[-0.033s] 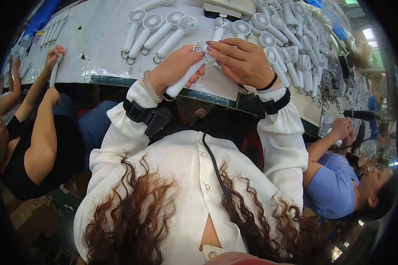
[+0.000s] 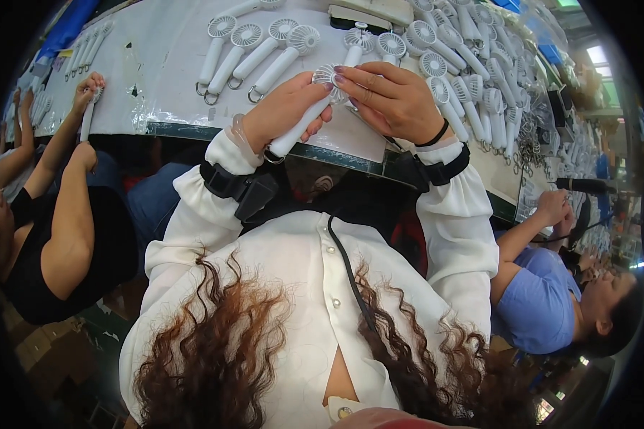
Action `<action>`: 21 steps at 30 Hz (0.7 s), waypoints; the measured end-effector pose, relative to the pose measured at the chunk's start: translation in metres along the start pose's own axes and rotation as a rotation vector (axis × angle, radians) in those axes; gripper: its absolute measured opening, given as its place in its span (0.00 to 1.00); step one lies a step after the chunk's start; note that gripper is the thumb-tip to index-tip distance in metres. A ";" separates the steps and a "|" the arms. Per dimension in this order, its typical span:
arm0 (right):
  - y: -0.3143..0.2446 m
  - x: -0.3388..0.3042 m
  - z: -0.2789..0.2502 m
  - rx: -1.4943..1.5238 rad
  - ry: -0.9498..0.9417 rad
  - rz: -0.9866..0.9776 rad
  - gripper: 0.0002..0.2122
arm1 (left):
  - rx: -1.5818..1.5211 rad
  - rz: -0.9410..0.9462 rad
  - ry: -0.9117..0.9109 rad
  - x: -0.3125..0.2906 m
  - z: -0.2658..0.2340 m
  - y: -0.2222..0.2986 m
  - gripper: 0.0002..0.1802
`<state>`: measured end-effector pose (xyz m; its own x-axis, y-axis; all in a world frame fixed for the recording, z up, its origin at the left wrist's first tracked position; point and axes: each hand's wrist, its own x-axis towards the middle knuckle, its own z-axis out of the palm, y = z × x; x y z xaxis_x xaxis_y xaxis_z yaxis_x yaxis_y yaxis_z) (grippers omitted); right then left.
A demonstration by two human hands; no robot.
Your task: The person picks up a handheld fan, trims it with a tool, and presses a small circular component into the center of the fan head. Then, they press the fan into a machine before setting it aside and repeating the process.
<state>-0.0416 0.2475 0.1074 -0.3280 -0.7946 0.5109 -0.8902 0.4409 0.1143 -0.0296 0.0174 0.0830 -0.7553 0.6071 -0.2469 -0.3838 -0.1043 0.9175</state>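
Observation:
A white handheld fan (image 2: pixel 298 129) is held at the table's near edge, its round grille up and its handle slanting down to the left. My left hand (image 2: pixel 280 111) is closed around the handle, with the thumb up by the grille and a metal ring hanging from the handle's lower end. From the other side, my right hand (image 2: pixel 399 101) has its fingertips pressed on the right rim of the grille; those fingers partly cover the fan head. Just beyond my hands, another white fan (image 2: pixel 355 48) lies on the table with a small white part on its grille.
Several white fans (image 2: pixel 263 58) lie in a row at the far left of my hands. A dense pile of fans (image 2: pixel 472 93) covers the table's right side, beside metal rings (image 2: pixel 526 143). A dark-edged case (image 2: pixel 368 16) sits at the back. Co-workers sit left and right.

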 end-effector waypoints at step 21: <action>-0.006 -0.007 0.013 0.300 0.061 0.196 0.19 | -0.084 -0.046 0.015 0.007 -0.004 -0.009 0.12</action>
<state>-0.0384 0.2451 0.0919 -0.4900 -0.6767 0.5495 -0.8685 0.4327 -0.2416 -0.0337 0.0192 0.0720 -0.7434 0.6007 -0.2940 -0.4612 -0.1421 0.8759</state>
